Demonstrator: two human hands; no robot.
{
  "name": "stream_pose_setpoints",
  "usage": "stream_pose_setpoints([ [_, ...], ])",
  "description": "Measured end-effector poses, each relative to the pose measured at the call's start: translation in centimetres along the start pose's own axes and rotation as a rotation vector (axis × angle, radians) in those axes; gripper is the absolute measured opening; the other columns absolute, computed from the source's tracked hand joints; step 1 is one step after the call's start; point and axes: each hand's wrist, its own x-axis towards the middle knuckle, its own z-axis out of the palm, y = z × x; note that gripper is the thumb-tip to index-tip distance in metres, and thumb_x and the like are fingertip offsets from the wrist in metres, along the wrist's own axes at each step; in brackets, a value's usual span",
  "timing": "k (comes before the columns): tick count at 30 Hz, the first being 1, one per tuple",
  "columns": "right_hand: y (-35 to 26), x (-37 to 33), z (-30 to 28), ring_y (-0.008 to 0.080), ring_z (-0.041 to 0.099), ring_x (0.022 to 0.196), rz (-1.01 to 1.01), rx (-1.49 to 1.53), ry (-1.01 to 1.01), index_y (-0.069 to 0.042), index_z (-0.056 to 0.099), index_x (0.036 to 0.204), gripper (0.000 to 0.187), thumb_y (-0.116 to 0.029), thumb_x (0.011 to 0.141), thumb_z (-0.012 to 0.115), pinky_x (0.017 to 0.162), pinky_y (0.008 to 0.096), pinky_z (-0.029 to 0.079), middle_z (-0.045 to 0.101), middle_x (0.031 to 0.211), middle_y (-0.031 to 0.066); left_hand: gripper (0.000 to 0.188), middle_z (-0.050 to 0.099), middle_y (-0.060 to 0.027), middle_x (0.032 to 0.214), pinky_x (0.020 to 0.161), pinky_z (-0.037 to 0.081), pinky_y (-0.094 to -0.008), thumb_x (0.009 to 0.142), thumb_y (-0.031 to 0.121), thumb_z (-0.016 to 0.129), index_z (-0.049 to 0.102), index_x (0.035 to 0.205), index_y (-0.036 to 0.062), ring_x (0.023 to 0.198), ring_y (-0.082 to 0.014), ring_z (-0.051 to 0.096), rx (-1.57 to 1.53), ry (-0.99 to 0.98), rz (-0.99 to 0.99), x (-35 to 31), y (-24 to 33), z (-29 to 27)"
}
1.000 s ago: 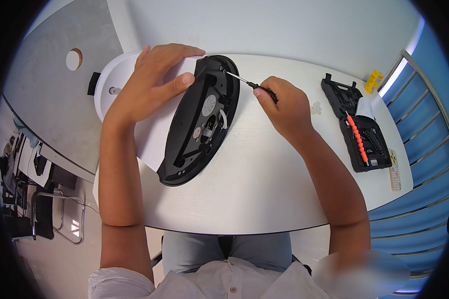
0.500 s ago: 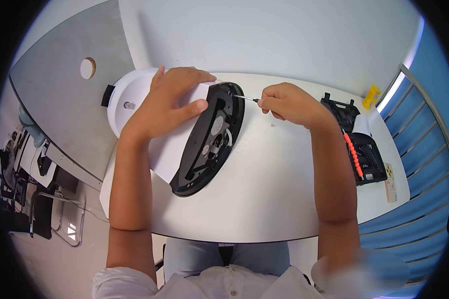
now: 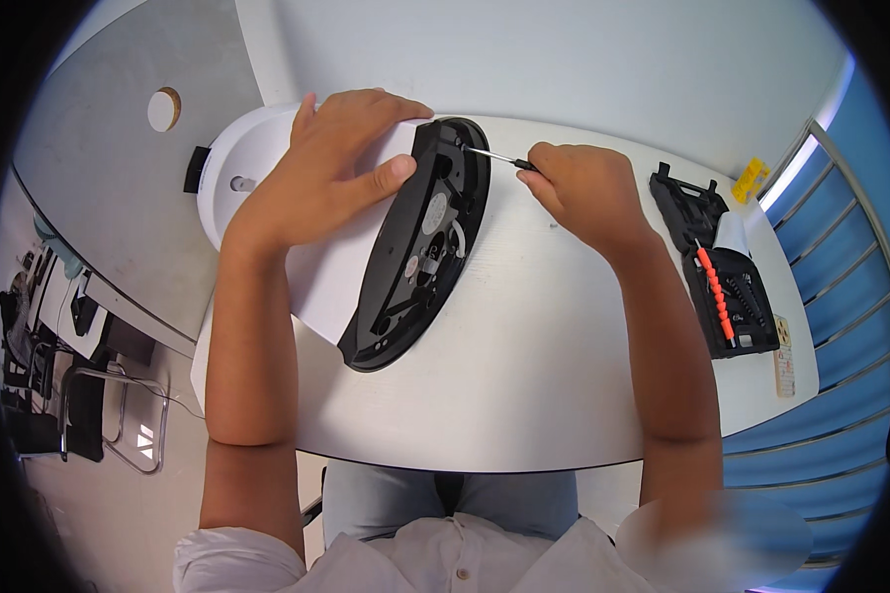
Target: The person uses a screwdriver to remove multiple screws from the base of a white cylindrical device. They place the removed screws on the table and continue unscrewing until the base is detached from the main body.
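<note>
A white appliance (image 3: 331,296) lies on its side, its black oval base (image 3: 374,314) turned toward the right. My left hand (image 3: 341,168) rests on the white housing with fingers spread, the thumb close to the base's edge. A round white part with a hollow (image 3: 229,203) shows beyond that hand. My right hand (image 3: 585,188) is closed around a screwdriver (image 3: 502,158), its handle mostly hidden in the fingers. The thin metal shaft points left, and its tip reaches the upper end of the base. A small metal piece, perhaps a screw (image 3: 553,225), lies on the table.
On the right of the white table (image 3: 504,395) lies an open black tool case (image 3: 737,306) with an orange flexible shaft (image 3: 714,295). A yellow object (image 3: 751,181) and a remote control (image 3: 783,361) are near the right edge. Metal railing (image 3: 850,262) stands beyond.
The table and appliance sit slightly higher in view. My right hand has turned, and the screwdriver now slopes more downward toward the handle. Its tip stays at the base's upper end.
</note>
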Motion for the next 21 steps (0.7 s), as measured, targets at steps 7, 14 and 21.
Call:
stream_pose_setpoints([
  [7, -0.8, 0.6, -1.2, 0.0116, 0.05, 0.057, 0.34, 0.498, -0.139, -0.004, 0.061, 0.078, 0.023, -0.024, 0.089, 0.058, 0.054, 0.0301, 0.038, 0.05, 0.057, 0.0035, 0.069, 0.05, -0.0056, 0.134, 0.11, 0.004, -0.0608, 0.086, 0.066, 0.044, 0.051, 0.13, 0.014, 0.133, -0.0281, 0.038, -0.007, -0.016, -0.009, -0.4, -0.3, -0.8],
  [14, -0.4, 0.5, -1.7, 0.0115, 0.039, 0.055, 0.583, 0.972, -0.447, -0.005, 0.052, 0.068, 0.033, -0.029, 0.091, 0.054, 0.052, 0.0294, 0.035, 0.044, 0.057, 0.0017, 0.072, 0.052, -0.0041, 0.133, 0.11, 0.005, -0.0609, 0.083, 0.069, 0.044, 0.053, 0.129, 0.0138, 0.13, -0.0265, 0.041, -0.049, 0.033, 0.041, -0.5, -0.4, -0.4],
  [21, -1.3, 0.4, 0.1, 0.0209, 0.05, 0.057, 0.176, 0.187, -0.073, -0.007, 0.055, 0.073, 0.031, -0.033, 0.09, 0.059, 0.052, 0.0336, 0.04, 0.053, 0.063, 0.0068, 0.073, 0.053, -0.0043, 0.13, 0.11, 0.004, -0.0609, 0.083, 0.069, 0.044, 0.052, 0.128, 0.0125, 0.129, -0.026, 0.042, -0.019, 0.015, 0.0, -0.3, -0.7, -0.3],
])
